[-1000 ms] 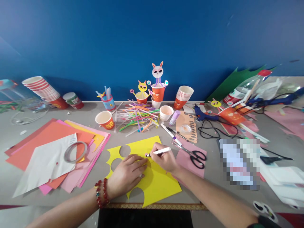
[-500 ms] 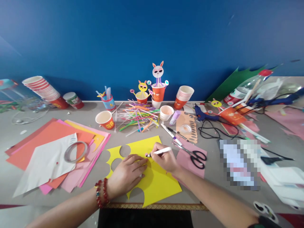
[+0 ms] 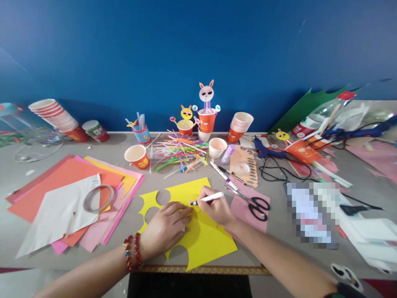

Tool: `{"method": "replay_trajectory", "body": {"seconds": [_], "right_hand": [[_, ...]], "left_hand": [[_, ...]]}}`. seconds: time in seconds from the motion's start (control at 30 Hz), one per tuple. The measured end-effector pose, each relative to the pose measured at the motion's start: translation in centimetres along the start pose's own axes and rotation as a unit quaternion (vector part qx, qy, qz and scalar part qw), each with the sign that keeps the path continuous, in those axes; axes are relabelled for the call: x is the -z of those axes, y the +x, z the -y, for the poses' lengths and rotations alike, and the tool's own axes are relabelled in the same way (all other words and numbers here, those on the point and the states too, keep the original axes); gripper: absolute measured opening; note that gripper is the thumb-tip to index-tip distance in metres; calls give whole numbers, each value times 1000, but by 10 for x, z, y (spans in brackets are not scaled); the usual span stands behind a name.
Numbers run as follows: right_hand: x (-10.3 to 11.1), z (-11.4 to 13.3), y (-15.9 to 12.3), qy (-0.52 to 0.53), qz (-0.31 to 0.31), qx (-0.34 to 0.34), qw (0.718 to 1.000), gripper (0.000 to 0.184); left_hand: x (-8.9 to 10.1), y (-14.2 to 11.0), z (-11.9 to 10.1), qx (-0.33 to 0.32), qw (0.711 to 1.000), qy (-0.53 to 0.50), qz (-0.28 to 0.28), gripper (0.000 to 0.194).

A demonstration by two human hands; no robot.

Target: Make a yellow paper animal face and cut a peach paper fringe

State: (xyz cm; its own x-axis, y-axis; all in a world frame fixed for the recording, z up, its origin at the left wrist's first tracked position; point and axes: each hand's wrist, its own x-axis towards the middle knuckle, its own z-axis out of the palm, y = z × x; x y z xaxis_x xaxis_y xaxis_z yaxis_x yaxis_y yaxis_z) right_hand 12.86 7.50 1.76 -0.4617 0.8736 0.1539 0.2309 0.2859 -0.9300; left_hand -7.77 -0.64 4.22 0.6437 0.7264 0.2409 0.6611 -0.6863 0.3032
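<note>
A yellow sheet of paper (image 3: 214,238) with several round holes cut along its left side lies at the table's front. My left hand (image 3: 167,225) rests flat on it, fingers stretched out, with a red bead bracelet on the wrist. In my right hand (image 3: 217,209) is a white marker (image 3: 212,197), its dark tip down at the sheet near my left fingertips. A faint curved line shows on the yellow paper by the tip. Right of my right hand, black-handled scissors (image 3: 259,207) lie on a pink sheet (image 3: 245,215).
Coloured paper (image 3: 71,174) with a tape roll (image 3: 99,198) lies at left. Behind are a straw pile (image 3: 180,151), a paper cup (image 3: 137,156) and a rabbit figure (image 3: 206,93) in a cup. A glue gun (image 3: 266,149) with a black cord sits at right.
</note>
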Motion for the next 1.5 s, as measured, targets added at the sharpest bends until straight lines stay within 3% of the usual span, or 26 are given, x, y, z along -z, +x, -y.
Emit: {"method": "replay_trajectory", "body": {"seconds": [1.5], "right_hand": [[1, 0, 1, -5, 7, 10, 1000, 19]], "left_hand": [[0, 0, 0, 0, 1000, 0, -3, 27]]}}
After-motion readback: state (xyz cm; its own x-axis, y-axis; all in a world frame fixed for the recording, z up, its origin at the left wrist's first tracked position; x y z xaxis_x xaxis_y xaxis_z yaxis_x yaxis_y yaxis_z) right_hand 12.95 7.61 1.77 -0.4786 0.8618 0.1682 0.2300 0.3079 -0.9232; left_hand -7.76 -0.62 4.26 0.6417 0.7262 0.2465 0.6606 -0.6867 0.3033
